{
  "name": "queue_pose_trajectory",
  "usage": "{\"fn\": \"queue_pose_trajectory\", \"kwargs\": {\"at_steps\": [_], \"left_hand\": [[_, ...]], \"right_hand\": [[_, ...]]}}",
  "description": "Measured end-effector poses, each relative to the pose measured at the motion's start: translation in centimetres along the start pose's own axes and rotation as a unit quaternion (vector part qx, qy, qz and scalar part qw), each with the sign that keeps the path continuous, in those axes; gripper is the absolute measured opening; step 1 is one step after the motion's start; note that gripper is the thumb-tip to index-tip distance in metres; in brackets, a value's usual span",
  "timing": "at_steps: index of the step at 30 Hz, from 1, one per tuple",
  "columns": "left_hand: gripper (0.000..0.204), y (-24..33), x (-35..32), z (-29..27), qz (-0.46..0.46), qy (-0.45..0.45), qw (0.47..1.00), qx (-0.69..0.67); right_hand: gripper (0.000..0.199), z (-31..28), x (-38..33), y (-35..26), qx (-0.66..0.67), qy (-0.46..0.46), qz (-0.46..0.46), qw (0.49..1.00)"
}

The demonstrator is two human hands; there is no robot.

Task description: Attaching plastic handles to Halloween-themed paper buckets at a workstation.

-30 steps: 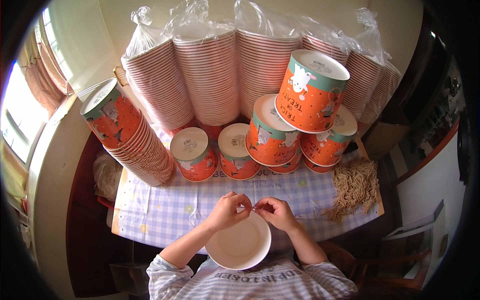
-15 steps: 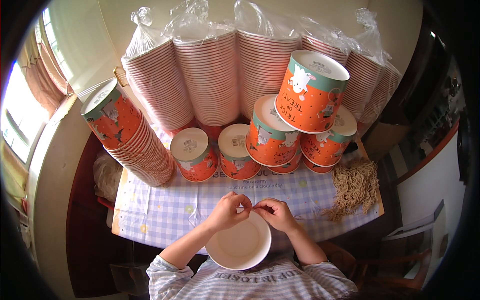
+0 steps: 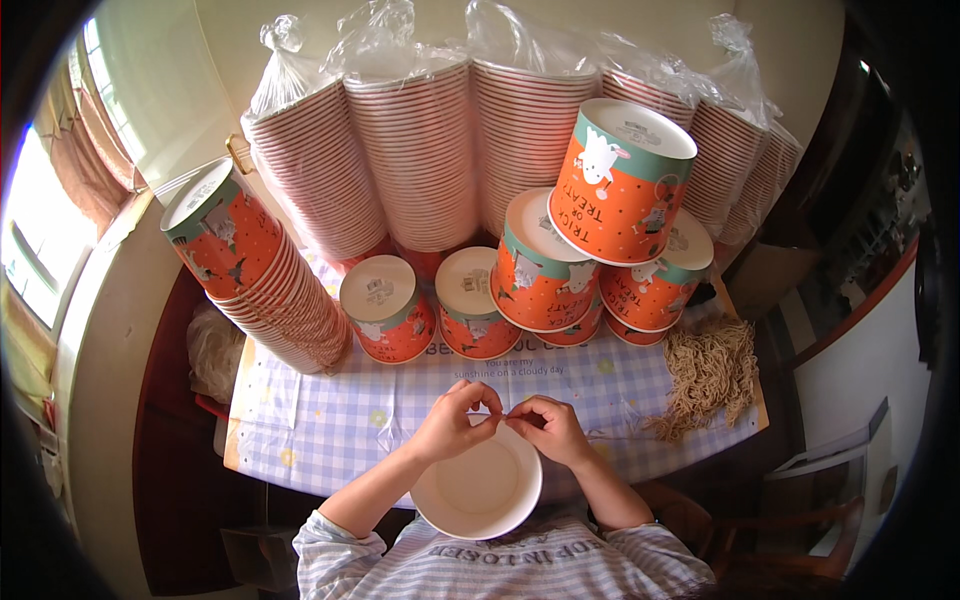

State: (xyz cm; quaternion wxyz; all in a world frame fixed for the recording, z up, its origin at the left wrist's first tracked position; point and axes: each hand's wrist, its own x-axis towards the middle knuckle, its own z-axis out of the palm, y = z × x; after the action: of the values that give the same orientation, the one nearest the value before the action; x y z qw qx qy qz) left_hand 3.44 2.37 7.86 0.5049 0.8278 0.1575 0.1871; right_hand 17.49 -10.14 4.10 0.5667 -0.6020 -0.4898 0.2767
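Note:
A white-lined paper bucket (image 3: 478,495) is against my body at the table's near edge, its open mouth facing up. My left hand (image 3: 452,424) and my right hand (image 3: 551,430) meet over its far rim. Thumb and fingers of each hand are pinched together, the tips almost touching. Whatever lies between the fingertips is too small to make out. Beyond my hands, orange and green paper buckets (image 3: 398,325) stand upside down on the checked tablecloth (image 3: 330,420).
Upside-down buckets (image 3: 625,215) are piled at right centre. A leaning nested stack (image 3: 290,320) stands left. Tall bagged stacks (image 3: 415,150) line the back. A heap of tan cords (image 3: 708,375) lies at the table's right edge. A chair (image 3: 790,520) is at the lower right.
My fingertips have shifted very slightly, still pinched together over the rim. The bucket and the stacks have stayed in place.

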Motion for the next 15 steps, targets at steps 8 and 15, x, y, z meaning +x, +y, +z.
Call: {"fn": "queue_pose_trajectory", "kwargs": {"at_steps": [8,15], "left_hand": [[0.012,-0.6,0.0,0.3,0.004,0.001,0.998,-0.057],[0.011,-1.5,0.0,0.6,0.000,-0.001,0.993,-0.122]], "right_hand": [[0.009,0.1,0.0,-0.4,-0.027,0.003,-0.008,1.000],[0.010,0.3,0.1,-0.9,-0.092,0.014,-0.052,0.994]]}}
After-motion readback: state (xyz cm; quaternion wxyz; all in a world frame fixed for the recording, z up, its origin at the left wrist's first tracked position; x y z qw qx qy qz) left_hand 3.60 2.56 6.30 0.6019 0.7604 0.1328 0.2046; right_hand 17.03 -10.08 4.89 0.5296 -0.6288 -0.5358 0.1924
